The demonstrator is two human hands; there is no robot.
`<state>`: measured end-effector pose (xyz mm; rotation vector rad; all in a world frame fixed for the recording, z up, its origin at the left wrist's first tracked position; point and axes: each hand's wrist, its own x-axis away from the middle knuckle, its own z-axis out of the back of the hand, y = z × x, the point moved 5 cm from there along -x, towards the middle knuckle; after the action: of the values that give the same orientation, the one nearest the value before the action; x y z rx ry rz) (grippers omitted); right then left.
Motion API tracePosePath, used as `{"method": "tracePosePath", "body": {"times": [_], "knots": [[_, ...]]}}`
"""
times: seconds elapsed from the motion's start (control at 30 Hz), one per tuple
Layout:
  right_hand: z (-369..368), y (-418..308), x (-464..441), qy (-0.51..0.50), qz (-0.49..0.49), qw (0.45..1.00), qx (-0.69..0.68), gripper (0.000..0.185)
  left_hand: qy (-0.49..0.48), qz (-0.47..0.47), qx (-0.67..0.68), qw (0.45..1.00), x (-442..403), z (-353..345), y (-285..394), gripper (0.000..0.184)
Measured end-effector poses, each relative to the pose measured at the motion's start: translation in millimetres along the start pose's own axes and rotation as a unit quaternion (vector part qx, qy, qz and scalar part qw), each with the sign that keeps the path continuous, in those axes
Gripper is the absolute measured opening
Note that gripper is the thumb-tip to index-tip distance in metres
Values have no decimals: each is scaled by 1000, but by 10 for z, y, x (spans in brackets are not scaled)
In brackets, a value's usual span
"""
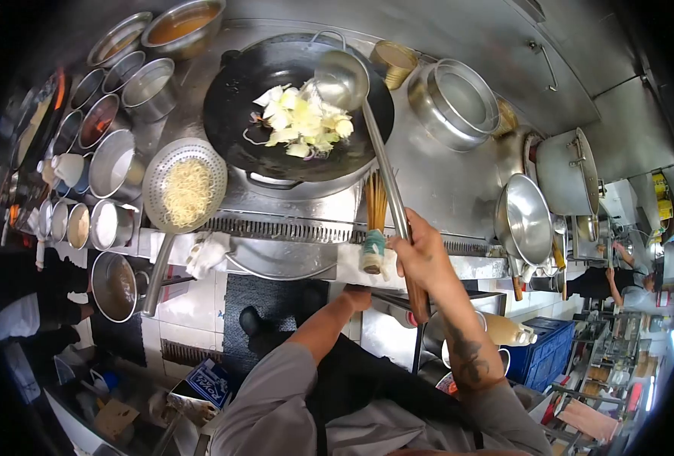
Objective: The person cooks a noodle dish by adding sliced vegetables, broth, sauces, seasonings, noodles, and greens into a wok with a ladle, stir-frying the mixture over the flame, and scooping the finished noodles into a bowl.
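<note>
My right hand (422, 249) is closed around the wooden-ended handle of a long metal ladle (341, 80). The ladle's bowl is over the wok (227, 114), beside a heap of chopped pale cabbage (299, 121) with some darker strips in it. Low at the counter's front edge is my left hand (357, 296), its fingers hidden from view. Nearest the hands, a bamboo wok brush (373, 228) with a green-wrapped handle lies on the counter. Left of the wok, a perforated strainer (153, 194) holds pale noodles (189, 196), its handle jutting past the counter edge.
Several metal bowls and seasoning pots (109, 224) crowd the left side. Stacked metal basins (455, 102) stand right of the wok, with a wide metal pan (527, 216) and a tall stockpot (569, 171) farther right. A blue crate (542, 349) sits below. Other people are at both sides.
</note>
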<state>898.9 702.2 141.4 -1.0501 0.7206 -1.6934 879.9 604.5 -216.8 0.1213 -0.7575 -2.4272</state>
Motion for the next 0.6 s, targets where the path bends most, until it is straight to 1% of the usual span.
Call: {"method": "tracePosePath", "body": {"times": [0.07, 0.1, 0.2, 0.23, 0.33, 0.4, 0.47, 0.5, 0.53, 0.57, 0.6], "knots": [[70, 204, 135, 62, 115, 988, 81, 45, -12, 6, -8, 1000, -103, -15, -38, 66], [119, 340, 203, 77, 127, 981, 129, 49, -17, 9, -8, 1000, -132, 8, -71, 66], [155, 612, 312, 121, 175, 971, 109, 48, -32, 14, -7, 999, -168, 28, -100, 65], [177, 658, 356, 132, 99, 981, 99, 48, -38, 15, -4, 999, -174, 29, -93, 65], [78, 1040, 367, 111, 37, 989, 88, 47, -51, 24, 15, 998, -136, 68, -43, 65], [-12, 1355, 336, 122, 59, 986, 94, 47, -61, 36, 44, 996, -44, 120, -20, 65], [-60, 1445, 302, 136, 77, 983, 97, 47, -61, 63, 87, 992, 150, 221, -4, 65], [-70, 1408, 285, 117, 56, 990, 59, 44, -52, 84, 117, 988, 285, 293, -4, 64], [-41, 1291, 319, 111, 51, 983, 140, 41, -45, 105, 151, 982, 449, 378, -49, 64], [-69, 1402, 286, 144, 96, 982, 73, 40, -37, 127, 189, 973, 640, 467, -119, 64], [-73, 1413, 281, 147, 87, 984, 54, 41, -54, 131, 239, 960, 903, 590, -303, 59]]}}
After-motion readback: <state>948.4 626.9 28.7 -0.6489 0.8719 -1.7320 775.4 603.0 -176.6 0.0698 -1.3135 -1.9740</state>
